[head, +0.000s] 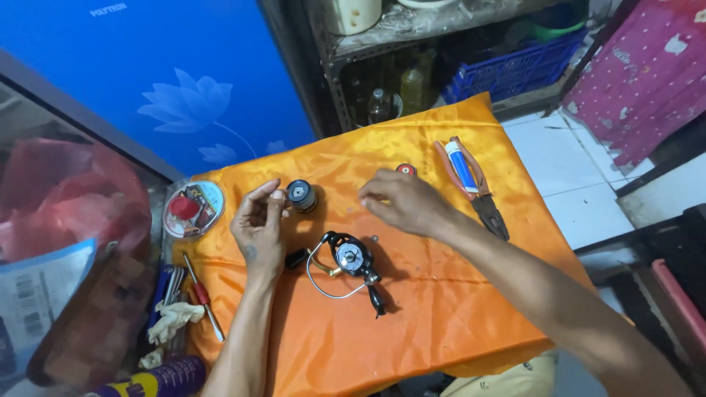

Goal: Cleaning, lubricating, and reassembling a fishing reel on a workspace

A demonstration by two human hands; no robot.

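Observation:
My left hand (259, 224) rests on the orange cloth (441, 294), fingertips pinched together just left of a dark round spool (302, 195); whether something small sits between the fingers I cannot tell. My right hand (401, 202) hovers to the right of the spool, fingers curled and pinched over the cloth, and any tiny part in them is hidden. Below both hands lies a black fishing reel body (349, 259) with a wire bail and a handle knob. A small red and black cap (405, 169) sits behind my right hand.
Orange-handled pliers (482, 198) and a small blue and white tube (461, 165) lie at the right. At the left are a round clear container (193, 209), a red-handled screwdriver (204, 295), a rag, a spray can (158, 378) and a pink plastic bag. Shelves stand behind.

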